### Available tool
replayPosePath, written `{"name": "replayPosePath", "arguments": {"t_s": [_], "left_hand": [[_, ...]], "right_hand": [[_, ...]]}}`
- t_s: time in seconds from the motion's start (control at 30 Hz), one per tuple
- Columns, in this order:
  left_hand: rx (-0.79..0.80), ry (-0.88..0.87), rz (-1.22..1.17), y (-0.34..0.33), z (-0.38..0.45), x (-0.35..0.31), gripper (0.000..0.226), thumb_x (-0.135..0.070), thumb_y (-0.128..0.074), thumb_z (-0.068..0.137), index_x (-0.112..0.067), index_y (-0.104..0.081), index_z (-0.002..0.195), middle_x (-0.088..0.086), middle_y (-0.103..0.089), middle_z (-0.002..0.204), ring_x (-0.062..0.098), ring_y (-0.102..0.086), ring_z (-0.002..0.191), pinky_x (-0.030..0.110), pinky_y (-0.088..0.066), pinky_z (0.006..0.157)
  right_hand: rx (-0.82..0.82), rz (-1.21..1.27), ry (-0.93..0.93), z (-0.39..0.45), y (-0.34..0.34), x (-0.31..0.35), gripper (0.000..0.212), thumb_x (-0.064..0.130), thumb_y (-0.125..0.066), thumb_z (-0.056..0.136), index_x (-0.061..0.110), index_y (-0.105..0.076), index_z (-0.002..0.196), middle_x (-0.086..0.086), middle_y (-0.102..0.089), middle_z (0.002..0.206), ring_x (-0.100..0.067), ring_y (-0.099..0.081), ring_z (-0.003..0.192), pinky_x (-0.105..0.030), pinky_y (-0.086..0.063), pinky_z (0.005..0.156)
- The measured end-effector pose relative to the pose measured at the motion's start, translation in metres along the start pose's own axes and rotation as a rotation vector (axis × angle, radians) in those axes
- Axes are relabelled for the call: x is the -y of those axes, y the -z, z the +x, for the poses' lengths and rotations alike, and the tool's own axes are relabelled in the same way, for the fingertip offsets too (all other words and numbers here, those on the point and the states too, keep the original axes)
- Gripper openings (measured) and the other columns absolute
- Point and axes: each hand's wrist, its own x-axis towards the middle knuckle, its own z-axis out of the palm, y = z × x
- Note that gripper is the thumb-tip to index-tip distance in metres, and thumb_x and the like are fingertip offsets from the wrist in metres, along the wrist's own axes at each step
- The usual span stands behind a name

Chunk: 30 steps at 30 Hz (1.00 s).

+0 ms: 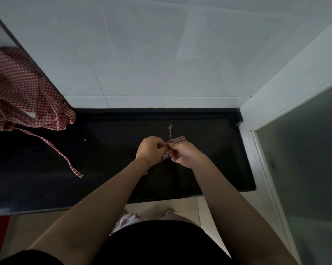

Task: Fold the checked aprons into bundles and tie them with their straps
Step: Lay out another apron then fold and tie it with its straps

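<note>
Strap (pixel 170 131) upright, seemingly from bundle (pixel 177 139)

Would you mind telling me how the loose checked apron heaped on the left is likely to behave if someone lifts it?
The apron lies crumpled in soft folds, so it would probably sag limply. Its strap trails across the black counter, so it would likely dangle and drag.

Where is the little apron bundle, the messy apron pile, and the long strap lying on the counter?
apron bundle (pixel 177 139), head view, checked corner beyond the hands.
apron pile (pixel 21 92), head view, middle of cloth.
long strap (pixel 62 156), head view, mid-length.
</note>
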Motion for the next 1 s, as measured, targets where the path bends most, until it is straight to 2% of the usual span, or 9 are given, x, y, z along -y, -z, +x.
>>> {"name": "replayPosePath", "arguments": {"t_s": [0.13, 0.27, 0.37, 0.43, 0.53, 0.7, 0.8, 0.93, 1.0], "left_hand": [[0.195, 0.124, -0.077, 0.003, 0.009, -0.010, 0.012, -0.024, -0.054, 0.098, -0.018, -0.062, 0.092, 0.002, -0.065, 0.092, 0.013, -0.059, 0.079, 0.028, -0.051, 0.074], [0.353, 0.008, 0.258, 0.015, 0.020, -0.006, 0.022, -0.028, -0.040, 0.104, -0.017, -0.059, 0.103, 0.003, -0.062, 0.096, 0.014, -0.058, 0.081, 0.032, -0.052, 0.080], [0.444, -0.018, 0.505, 0.031, 0.025, 0.009, 0.025, -0.025, -0.039, 0.104, -0.013, -0.060, 0.109, 0.008, -0.063, 0.104, 0.022, -0.060, 0.094, 0.038, -0.051, 0.089], [0.473, -0.010, 0.586, 0.037, 0.025, 0.013, 0.022, -0.025, -0.041, 0.103, -0.015, -0.060, 0.108, 0.005, -0.062, 0.105, 0.021, -0.059, 0.094, 0.038, -0.052, 0.089], [0.474, -0.016, 0.628, 0.039, 0.028, 0.011, 0.021, -0.026, -0.042, 0.102, -0.016, -0.060, 0.108, 0.003, -0.062, 0.101, 0.019, -0.060, 0.092, 0.036, -0.053, 0.087], [0.465, -0.014, 0.511, 0.045, 0.029, 0.004, 0.032, -0.031, -0.042, 0.102, -0.013, -0.062, 0.086, 0.005, -0.064, 0.086, 0.016, -0.057, 0.077, 0.029, -0.049, 0.074], [0.439, -0.062, 0.424, 0.063, 0.028, -0.013, 0.028, -0.033, -0.047, 0.100, -0.015, -0.063, 0.085, 0.002, -0.062, 0.085, 0.015, -0.057, 0.082, 0.027, -0.045, 0.075], [0.247, -0.118, 0.230, 0.110, 0.027, -0.052, 0.024, -0.029, -0.057, 0.094, -0.013, -0.074, 0.087, 0.003, -0.070, 0.086, 0.016, -0.061, 0.083, 0.030, -0.051, 0.080], [0.122, -0.121, 0.060, 0.134, 0.025, -0.079, 0.024, -0.021, -0.054, 0.093, -0.012, -0.069, 0.078, 0.003, -0.067, 0.080, 0.019, -0.059, 0.077, 0.032, -0.050, 0.076]], "right_hand": [[0.055, 0.044, 0.102, 0.001, 0.008, -0.006, 0.026, -0.006, -0.054, 0.094, -0.004, -0.066, 0.116, -0.016, -0.067, 0.111, -0.021, -0.063, 0.094, -0.030, -0.055, 0.083], [-0.255, -0.252, 0.280, 0.006, 0.015, -0.017, 0.014, 0.002, -0.063, 0.092, 0.005, -0.070, 0.104, -0.011, -0.072, 0.096, -0.019, -0.071, 0.083, -0.029, -0.060, 0.071], [-0.416, -0.237, 0.304, 0.013, 0.023, -0.026, 0.015, 0.004, -0.065, 0.092, 0.009, -0.068, 0.106, -0.008, -0.071, 0.089, -0.017, -0.072, 0.076, -0.027, -0.061, 0.066], [-0.442, -0.188, 0.289, 0.015, 0.019, -0.028, 0.015, 0.003, -0.065, 0.091, 0.008, -0.068, 0.106, -0.008, -0.071, 0.088, -0.018, -0.072, 0.074, -0.028, -0.061, 0.066], [-0.399, -0.174, 0.321, 0.018, 0.015, -0.024, 0.016, 0.003, -0.065, 0.092, 0.006, -0.068, 0.107, -0.010, -0.072, 0.089, -0.020, -0.073, 0.076, -0.031, -0.062, 0.068], [-0.342, -0.237, 0.435, 0.010, 0.015, -0.014, 0.019, 0.004, -0.062, 0.094, 0.006, -0.067, 0.113, -0.010, -0.072, 0.090, -0.021, -0.073, 0.080, -0.033, -0.062, 0.074], [-0.348, -0.282, 0.519, -0.006, 0.013, 0.006, 0.019, 0.006, -0.061, 0.095, 0.008, -0.066, 0.113, -0.010, -0.072, 0.090, -0.020, -0.073, 0.079, -0.034, -0.062, 0.075], [-0.281, -0.267, 0.690, -0.046, 0.007, 0.055, 0.013, 0.007, -0.061, 0.096, 0.006, -0.067, 0.108, -0.012, -0.072, 0.088, -0.020, -0.073, 0.077, -0.031, -0.062, 0.073], [-0.250, -0.188, 0.789, -0.075, 0.000, 0.084, 0.010, 0.009, -0.060, 0.096, 0.003, -0.067, 0.102, -0.012, -0.072, 0.087, -0.020, -0.070, 0.075, -0.030, -0.061, 0.071]]}}
